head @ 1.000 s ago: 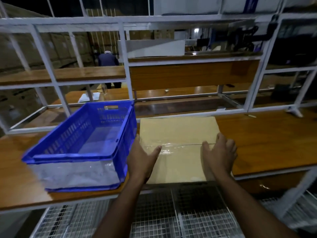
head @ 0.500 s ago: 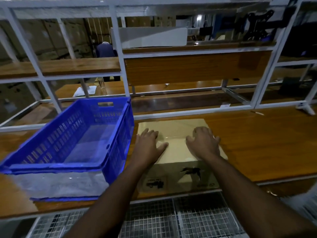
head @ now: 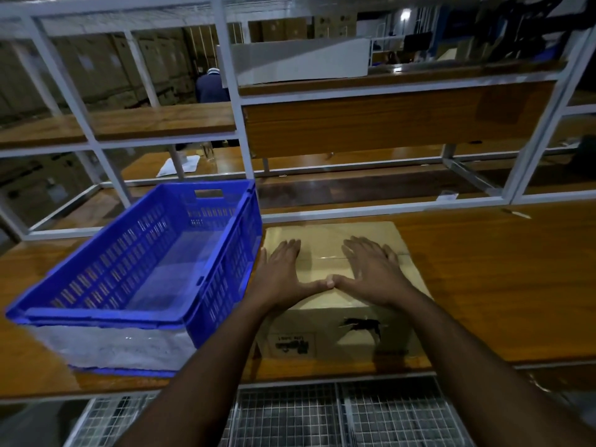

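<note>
Your fingers are lying straight and spread, flat on the lid of the cardboard box, gripping nothing; your left hand and right hand are pressing side by side, thumb tips meeting over the near edge. The box is sitting at the front of the wooden workbench, and a strip of clear tape is running across its top between your hands. Its front face is showing a framed black label and a black printed mark, both too blurred for you to read. The blue crate is standing just beside the box on your left, resting on a white sheet. Behind, the white shelf frame is rising over the bench, and wire mesh is showing below its front edge
</note>
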The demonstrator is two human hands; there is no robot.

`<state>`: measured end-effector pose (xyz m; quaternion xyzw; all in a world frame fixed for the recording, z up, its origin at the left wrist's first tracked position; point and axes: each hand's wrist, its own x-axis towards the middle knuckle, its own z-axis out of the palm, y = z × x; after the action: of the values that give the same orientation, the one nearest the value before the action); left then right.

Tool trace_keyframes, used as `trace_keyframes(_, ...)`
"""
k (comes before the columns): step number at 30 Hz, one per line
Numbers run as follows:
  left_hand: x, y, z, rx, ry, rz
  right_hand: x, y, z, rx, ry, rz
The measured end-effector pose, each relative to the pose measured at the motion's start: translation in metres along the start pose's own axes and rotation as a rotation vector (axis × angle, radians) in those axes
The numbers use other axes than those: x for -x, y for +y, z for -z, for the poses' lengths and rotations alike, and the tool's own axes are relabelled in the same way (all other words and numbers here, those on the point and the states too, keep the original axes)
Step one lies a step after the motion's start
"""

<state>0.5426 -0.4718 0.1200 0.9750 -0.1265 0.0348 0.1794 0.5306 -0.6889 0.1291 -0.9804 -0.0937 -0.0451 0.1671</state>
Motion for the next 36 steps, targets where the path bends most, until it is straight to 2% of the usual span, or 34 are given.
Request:
trace_keyframes(5, -0.002, 0.001, 0.004, 0.031, -0.035, 0.016, -0.001, -0.001, 0.005, -0.066, -0.034, -0.039)
trace_keyframes(12, 0.009, 0.004, 0.002, -0.140, -0.131, -0.069, 0.003, 0.003, 0.003, -0.023, -0.086, -0.006)
trace_keyframes(15, 0.012, 0.003, 0.000, -0.103, -0.067, -0.060, 0.004, 0.003, 0.001, -0.001, -0.121, 0.016)
trace_keyframes(17, 0.009, 0.007, -0.002, -0.064, 0.042, -0.049, 0.003, -0.001, 0.000, 0.066, -0.121, 0.027)
trace_keyframes(20, -0.001, 0.017, -0.004, -0.125, 0.173, -0.068, -0.002, -0.011, -0.001, 0.065, -0.007, -0.009)
trace_keyframes(23, -0.006, 0.018, -0.009, -0.161, 0.062, -0.116, -0.010, -0.019, -0.005, 0.100, 0.162, 0.007)
trace_keyframes(25, -0.006, 0.015, -0.010, -0.145, 0.021, -0.128, -0.014, -0.021, -0.009, 0.100, 0.209, 0.055)
trace_keyframes(30, -0.010, 0.015, -0.009, -0.169, -0.072, -0.161, -0.020, -0.020, -0.013, 0.111, 0.026, 0.145)
trace_keyframes(36, -0.013, 0.014, -0.007, -0.141, -0.106, -0.151, -0.022, -0.020, -0.012, 0.119, -0.011, 0.116)
